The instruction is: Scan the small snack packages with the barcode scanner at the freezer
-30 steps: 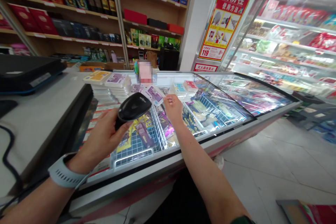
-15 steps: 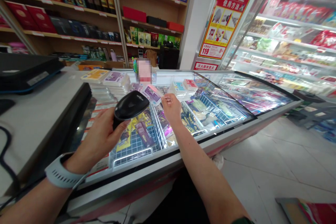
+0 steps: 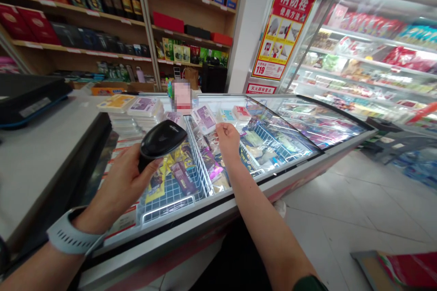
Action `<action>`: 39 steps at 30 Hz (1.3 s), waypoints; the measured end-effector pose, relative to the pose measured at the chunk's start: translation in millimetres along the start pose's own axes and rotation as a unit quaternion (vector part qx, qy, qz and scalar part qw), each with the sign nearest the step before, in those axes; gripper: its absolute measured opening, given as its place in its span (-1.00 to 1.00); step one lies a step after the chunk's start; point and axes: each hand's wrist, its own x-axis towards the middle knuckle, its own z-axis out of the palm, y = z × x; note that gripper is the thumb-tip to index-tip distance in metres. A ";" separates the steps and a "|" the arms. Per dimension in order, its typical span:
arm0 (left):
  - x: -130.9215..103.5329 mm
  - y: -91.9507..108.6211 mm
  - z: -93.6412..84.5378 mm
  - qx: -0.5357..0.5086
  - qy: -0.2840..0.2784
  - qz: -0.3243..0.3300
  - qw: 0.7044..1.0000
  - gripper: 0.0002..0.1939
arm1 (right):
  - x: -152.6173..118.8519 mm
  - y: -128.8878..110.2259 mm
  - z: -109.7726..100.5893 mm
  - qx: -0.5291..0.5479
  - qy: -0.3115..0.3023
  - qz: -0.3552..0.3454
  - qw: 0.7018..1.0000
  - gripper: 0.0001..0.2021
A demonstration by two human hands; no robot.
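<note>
My left hand [image 3: 119, 182] is wrapped round the handle of a black barcode scanner [image 3: 162, 140], its head tilted toward the middle. In a pinch, my right hand [image 3: 229, 143] holds the corner of a flat clear pack with a purple label [image 3: 205, 118], raised above the freezer's glass top. The scanner head is left of this pack and apart from it. Beyond my left hand stand stacks of similar packs, one yellow-labelled [image 3: 118, 102] and one purple-labelled [image 3: 145, 106]. Behind my right hand are blue-labelled packs [image 3: 227, 115] and red-labelled packs [image 3: 241, 112].
The chest freezer [image 3: 157, 237] holds wire baskets [image 3: 200, 163] of wrapped goods under glass. At the left is a counter [image 3: 44, 145] with a black device [image 3: 30, 100]. Shelves of bottles and boxes stand behind. A lit display fridge [image 3: 372, 54] is at the right.
My right hand has turned the purple-labelled pack to face me more and moved it slightly right of the scanner. The view has shifted a little; the left hand still grips the scanner.
</note>
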 end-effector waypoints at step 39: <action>-0.5 -2.2 -19.1 0.007 0.090 -0.130 0.987 -0.43 | 51.9 32.4 -27.5 -0.609 -0.141 -0.091 0.775 -0.71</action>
